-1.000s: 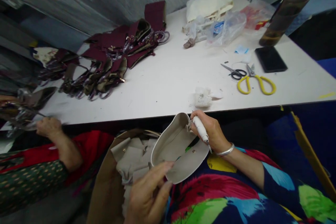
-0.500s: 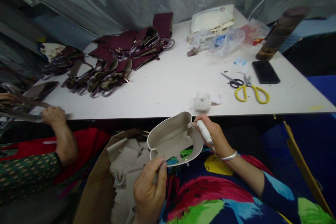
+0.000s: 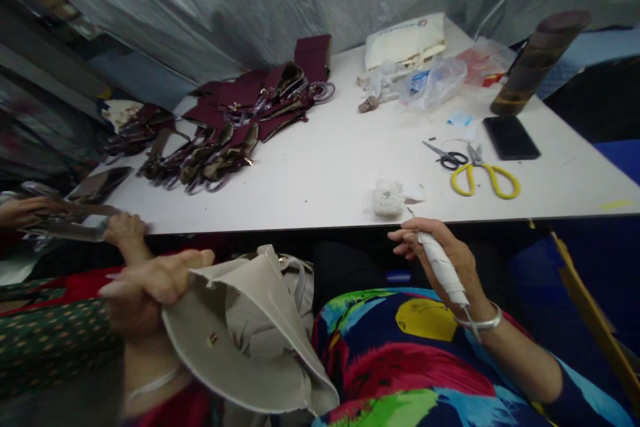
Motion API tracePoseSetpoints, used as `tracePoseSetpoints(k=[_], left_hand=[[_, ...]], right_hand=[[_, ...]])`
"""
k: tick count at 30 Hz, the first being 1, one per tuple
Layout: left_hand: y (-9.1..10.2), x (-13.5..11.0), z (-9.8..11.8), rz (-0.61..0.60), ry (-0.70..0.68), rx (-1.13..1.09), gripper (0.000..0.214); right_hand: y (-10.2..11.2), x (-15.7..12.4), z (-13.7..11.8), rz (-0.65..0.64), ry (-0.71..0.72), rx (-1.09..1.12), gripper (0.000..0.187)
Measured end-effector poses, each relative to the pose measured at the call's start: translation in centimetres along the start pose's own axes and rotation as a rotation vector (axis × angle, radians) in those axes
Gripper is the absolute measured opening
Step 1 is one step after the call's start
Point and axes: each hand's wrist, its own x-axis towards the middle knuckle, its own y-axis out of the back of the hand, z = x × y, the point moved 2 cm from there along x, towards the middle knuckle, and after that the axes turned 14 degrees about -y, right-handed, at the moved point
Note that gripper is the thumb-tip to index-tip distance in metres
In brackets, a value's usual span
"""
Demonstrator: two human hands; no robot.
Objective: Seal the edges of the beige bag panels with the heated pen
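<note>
My left hand [image 3: 155, 287], blurred, is closed on the upper left edge of a beige bag body [image 3: 225, 353]. The bag is tilted, its wide mouth showing the inside and a small gold fitting. My right hand [image 3: 445, 260] is apart from the bag, near the table edge, its fingers around a slim tool wrapped in white [image 3: 443, 270]. A thin metal tip points from the tool toward a whitish block [image 3: 389, 199] on the table, and forked metal shows at its lower end. More beige pieces [image 3: 299, 280] lie behind the bag, partly hidden.
On the white table [image 3: 330, 167] lie maroon bags [image 3: 235, 113], yellow-handled scissors [image 3: 487, 177], black-handled scissors [image 3: 450, 157], a phone [image 3: 511, 137], plastic bags [image 3: 435, 83] and a dark bottle [image 3: 540, 63]. At left, a co-worker's hands [image 3: 125, 230] handle a bag.
The beige bag has moved left and tipped over with my left hand. My right hand has let go of the bag's rim and moved right, still holding the white tool, now turned tip up.
</note>
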Motion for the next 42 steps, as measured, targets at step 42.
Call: tracePoseSetpoints(k=[42], left_hand=[[-17.6,0.0,-10.1,-0.508,0.654,-0.318,0.053]], right_hand=[[-4.6,2.0,-0.1,-0.127,0.046,-0.091,0.014]])
